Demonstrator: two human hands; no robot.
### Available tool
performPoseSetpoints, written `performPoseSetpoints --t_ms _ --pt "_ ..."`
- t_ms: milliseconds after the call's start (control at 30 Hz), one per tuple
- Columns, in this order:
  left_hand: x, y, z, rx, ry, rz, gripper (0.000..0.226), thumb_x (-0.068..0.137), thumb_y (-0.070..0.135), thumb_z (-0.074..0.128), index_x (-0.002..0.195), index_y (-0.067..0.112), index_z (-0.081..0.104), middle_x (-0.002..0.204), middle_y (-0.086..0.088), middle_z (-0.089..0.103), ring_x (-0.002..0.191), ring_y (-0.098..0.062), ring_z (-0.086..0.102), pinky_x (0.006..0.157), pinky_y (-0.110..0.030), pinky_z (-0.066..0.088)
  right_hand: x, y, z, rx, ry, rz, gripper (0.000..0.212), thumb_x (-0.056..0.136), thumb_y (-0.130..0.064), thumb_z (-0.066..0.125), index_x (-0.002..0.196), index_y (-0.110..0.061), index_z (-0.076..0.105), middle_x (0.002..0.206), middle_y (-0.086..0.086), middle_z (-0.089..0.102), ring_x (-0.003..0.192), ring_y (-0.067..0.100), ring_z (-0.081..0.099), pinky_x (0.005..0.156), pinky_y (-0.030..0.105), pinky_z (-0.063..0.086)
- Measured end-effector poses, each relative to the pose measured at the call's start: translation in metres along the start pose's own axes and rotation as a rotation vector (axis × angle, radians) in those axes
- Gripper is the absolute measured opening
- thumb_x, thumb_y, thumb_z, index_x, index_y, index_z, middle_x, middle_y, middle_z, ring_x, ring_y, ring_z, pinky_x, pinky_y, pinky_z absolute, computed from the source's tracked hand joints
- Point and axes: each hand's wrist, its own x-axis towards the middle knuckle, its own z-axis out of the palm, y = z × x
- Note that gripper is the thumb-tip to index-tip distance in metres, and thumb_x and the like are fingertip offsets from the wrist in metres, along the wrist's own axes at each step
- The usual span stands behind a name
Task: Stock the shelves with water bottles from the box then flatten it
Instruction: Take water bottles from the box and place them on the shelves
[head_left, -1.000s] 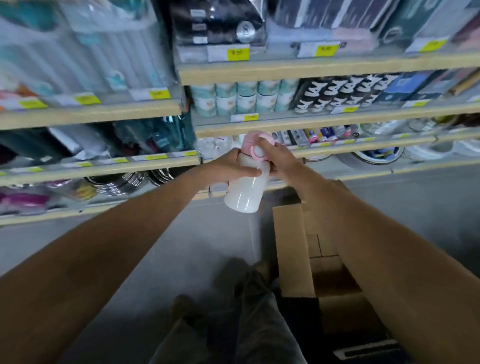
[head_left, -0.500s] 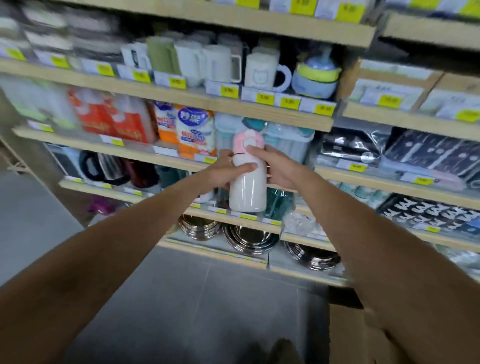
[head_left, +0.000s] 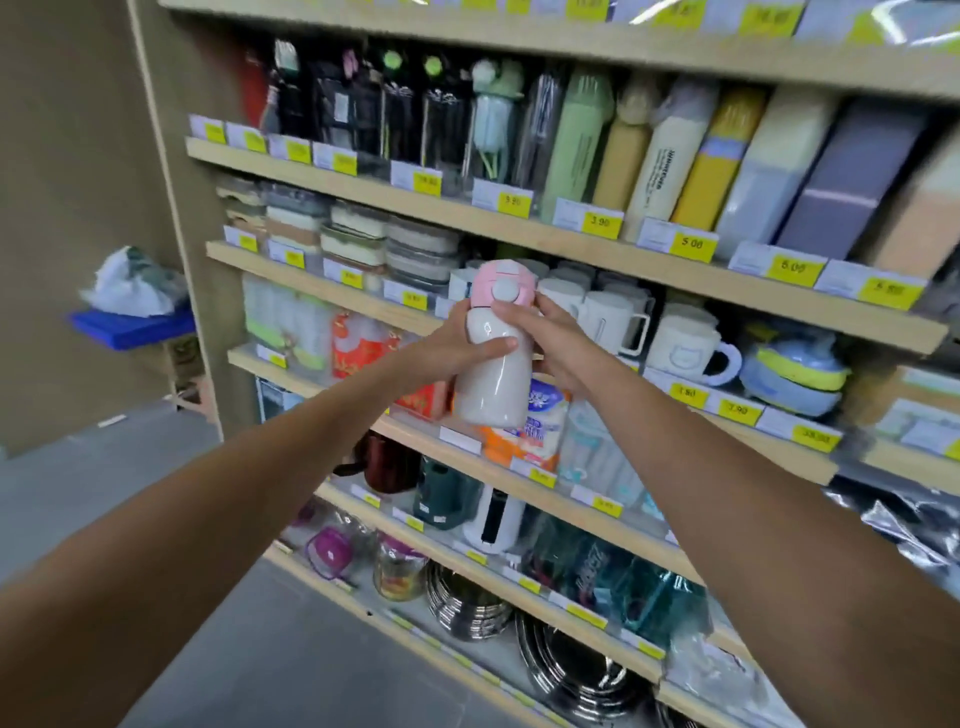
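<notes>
I hold a white water bottle (head_left: 491, 387) with a pink lid upright in front of the shelves, at mid height. My left hand (head_left: 457, 353) wraps around its neck from the left, thumb across the front. My right hand (head_left: 550, 338) grips it from the right, just under the lid. Behind it runs a wooden shelf (head_left: 571, 247) with mugs (head_left: 613, 317). The shelf above carries tall bottles (head_left: 576, 140) in green, yellow and cream. The cardboard box is out of view.
Lower shelves hold packets (head_left: 524, 426), dark jugs (head_left: 441, 493) and steel bowls (head_left: 467, 608). A beige wall and a blue tray (head_left: 130, 325) with a bag stand at the left. Grey floor (head_left: 156, 519) lies below.
The view has swung up and left from the floor and box to the higher shelves. Both hands have kept hold of the bottle and raised it.
</notes>
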Motion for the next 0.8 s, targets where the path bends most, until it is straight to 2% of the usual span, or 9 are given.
performPoseSetpoints --t_ms 133,233,300,367,433,567,633,700,800 --pt "0.027 0.003 -0.060 -0.008 0.029 -0.022 0.056 0.090 0.025 0.063 0.133 0.018 0.027 0.126 -0.001 0.053 0.096 -0.008 0.058 0.056 -0.017 0.053 0.058 -0.024 0.037 0.006 -0.004 -0.071 0.077 0.053 -0.055 0.078 0.123 -0.031 0.055 0.116 -0.006 0.067 0.099 0.015 0.067 0.079 0.036 0.056" --pt "0.053 -0.001 -0.100 0.056 0.096 0.001 0.060 0.090 0.019 0.062 0.134 0.018 0.021 0.124 0.000 0.048 0.099 -0.010 0.055 0.055 -0.013 0.050 0.109 -0.039 0.066 0.002 0.009 -0.139 0.056 0.070 -0.041 0.078 0.119 -0.024 0.060 0.112 -0.001 0.069 0.096 0.016 0.067 0.071 0.028 0.053" --pt "0.070 -0.003 -0.123 0.091 0.147 0.016 0.065 0.088 0.023 0.066 0.133 0.018 0.020 0.127 -0.001 0.044 0.108 -0.013 0.052 0.061 -0.016 0.052 0.139 -0.049 0.083 -0.017 0.030 -0.187 0.042 0.074 -0.035 0.077 0.112 -0.024 0.063 0.108 0.000 0.070 0.097 0.018 0.068 0.078 0.031 0.055" --pt "0.099 -0.005 -0.158 0.150 0.225 0.005 0.082 0.081 0.036 0.072 0.138 0.016 0.017 0.131 -0.002 0.041 0.115 -0.017 0.052 0.078 -0.031 0.056 0.179 -0.064 0.106 -0.041 0.024 -0.218 0.043 0.074 -0.038 0.077 0.112 -0.025 0.062 0.108 0.000 0.070 0.095 0.017 0.068 0.084 0.035 0.056" --pt "0.117 -0.002 -0.183 0.182 0.305 -0.017 0.090 0.076 0.040 0.075 0.139 0.012 0.017 0.129 -0.005 0.044 0.113 -0.021 0.054 0.090 -0.044 0.052 0.205 -0.077 0.121 -0.073 0.004 -0.238 0.048 0.076 -0.042 0.074 0.118 -0.025 0.059 0.109 0.001 0.069 0.094 0.017 0.068 0.079 0.032 0.056" --pt "0.153 -0.004 -0.247 0.215 0.437 0.041 0.089 0.072 0.046 0.073 0.137 0.015 0.021 0.118 -0.002 0.050 0.105 -0.020 0.054 0.090 -0.037 0.048 0.266 -0.104 0.162 -0.069 -0.015 -0.354 0.039 0.083 -0.041 0.068 0.116 -0.023 0.059 0.104 -0.004 0.068 0.087 0.011 0.066 0.062 0.015 0.052" --pt "0.163 -0.007 -0.274 0.172 0.494 0.104 0.081 0.074 0.047 0.071 0.133 0.015 0.025 0.117 0.000 0.051 0.107 -0.019 0.056 0.088 -0.035 0.048 0.288 -0.114 0.184 -0.077 -0.021 -0.406 0.041 0.079 -0.049 0.068 0.112 -0.025 0.061 0.105 -0.003 0.069 0.091 0.012 0.066 0.074 0.022 0.054" --pt "0.176 -0.012 -0.307 0.108 0.571 0.154 0.080 0.072 0.050 0.072 0.128 0.011 0.030 0.116 0.000 0.053 0.107 -0.017 0.058 0.090 -0.036 0.050 0.315 -0.123 0.211 -0.084 -0.019 -0.430 0.057 0.072 -0.058 0.068 0.116 -0.023 0.060 0.111 -0.001 0.067 0.098 0.015 0.066 0.087 0.035 0.054" --pt "0.188 -0.013 -0.346 0.040 0.691 0.168 0.088 0.060 0.064 0.067 0.124 0.014 0.032 0.112 0.000 0.055 0.102 -0.018 0.062 0.090 -0.042 0.053 0.340 -0.138 0.243 -0.166 -0.031 -0.481 0.037 0.086 -0.041 0.063 0.114 -0.018 0.059 0.109 -0.001 0.065 0.097 0.013 0.063 0.088 0.029 0.052"
